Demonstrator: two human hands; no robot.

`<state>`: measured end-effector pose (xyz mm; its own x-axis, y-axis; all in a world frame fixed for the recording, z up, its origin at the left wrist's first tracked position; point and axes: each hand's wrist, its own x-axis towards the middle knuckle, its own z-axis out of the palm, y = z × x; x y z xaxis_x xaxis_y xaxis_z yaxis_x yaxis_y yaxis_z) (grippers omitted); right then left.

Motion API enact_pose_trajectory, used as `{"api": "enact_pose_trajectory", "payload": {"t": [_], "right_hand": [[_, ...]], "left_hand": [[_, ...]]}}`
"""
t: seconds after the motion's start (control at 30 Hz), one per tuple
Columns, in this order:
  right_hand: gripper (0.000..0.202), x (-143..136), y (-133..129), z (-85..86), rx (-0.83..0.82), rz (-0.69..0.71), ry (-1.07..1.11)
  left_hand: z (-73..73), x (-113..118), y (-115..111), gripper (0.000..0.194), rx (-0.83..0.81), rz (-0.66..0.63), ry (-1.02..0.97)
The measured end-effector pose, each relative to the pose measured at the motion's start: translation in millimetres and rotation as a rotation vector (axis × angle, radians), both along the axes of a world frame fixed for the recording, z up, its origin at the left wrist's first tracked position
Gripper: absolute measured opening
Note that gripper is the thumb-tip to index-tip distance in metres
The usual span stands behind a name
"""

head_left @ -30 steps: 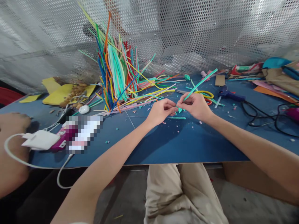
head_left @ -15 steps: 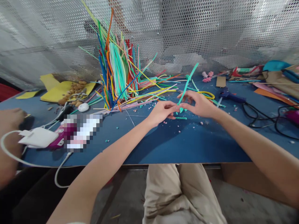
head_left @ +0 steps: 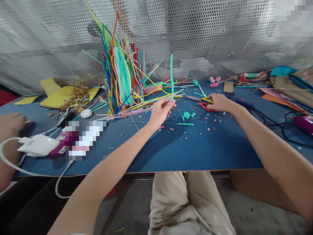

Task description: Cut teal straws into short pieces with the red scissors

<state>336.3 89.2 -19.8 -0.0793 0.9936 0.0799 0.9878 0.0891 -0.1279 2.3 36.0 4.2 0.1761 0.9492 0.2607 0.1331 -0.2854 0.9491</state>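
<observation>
Upright between the fingertips of my left hand (head_left: 161, 111) is a long teal pipe cleaner (head_left: 171, 76). My right hand (head_left: 220, 102) is closed over the handles of a pair of scissors (head_left: 207, 105), red and yellow, whose blades point left on the blue table. Between the hands, a small pile of short teal pieces (head_left: 187, 115) lies on the table, and a short teal strip (head_left: 186, 124) rests just in front of it beside a thin wire.
A tall bundle of coloured pipe cleaners (head_left: 124, 75) stands at the back left. Further left are a phone (head_left: 86, 140), a white charger (head_left: 39, 144) and another person's arm (head_left: 9, 140). A dark blue glue gun (head_left: 241, 102) with a black cable lies right.
My right hand has let go of the teal pipe cleaner and moved right onto the scissors. My left hand has shifted slightly left with the pipe cleaner, now more upright.
</observation>
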Motion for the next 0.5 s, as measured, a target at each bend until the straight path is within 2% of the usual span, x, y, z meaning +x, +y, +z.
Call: {"api": "enact_pose_trajectory", "payload": {"t": [0.1, 0.27, 0.37, 0.43, 0.5], "right_hand": [[0.070, -3.1, 0.0, 5.2, -0.101, -0.001, -0.018], [0.055, -3.5, -10.7, 17.1, 0.119, 0.040, -0.063], [0.034, -2.3, -23.8, 29.0, 0.231, 0.012, 0.096], [0.041, -4.3, -34.3, 38.9, 0.248, -0.048, 0.264], [0.051, -9.4, -44.8, 49.0, 0.224, -0.037, 0.459]], "left_hand": [[0.2, 0.0, -0.8, 0.026, 0.003, -0.005, -0.023], [2.0, -1.8, -2.1, 0.030, 0.040, -0.011, -0.084], [2.1, -3.6, -0.5, 0.033, 0.102, 0.014, -0.074], [2.1, -4.3, 0.2, 0.033, 0.121, 0.022, -0.083], [2.4, -4.5, 0.2, 0.031, 0.124, 0.021, -0.091]]}}
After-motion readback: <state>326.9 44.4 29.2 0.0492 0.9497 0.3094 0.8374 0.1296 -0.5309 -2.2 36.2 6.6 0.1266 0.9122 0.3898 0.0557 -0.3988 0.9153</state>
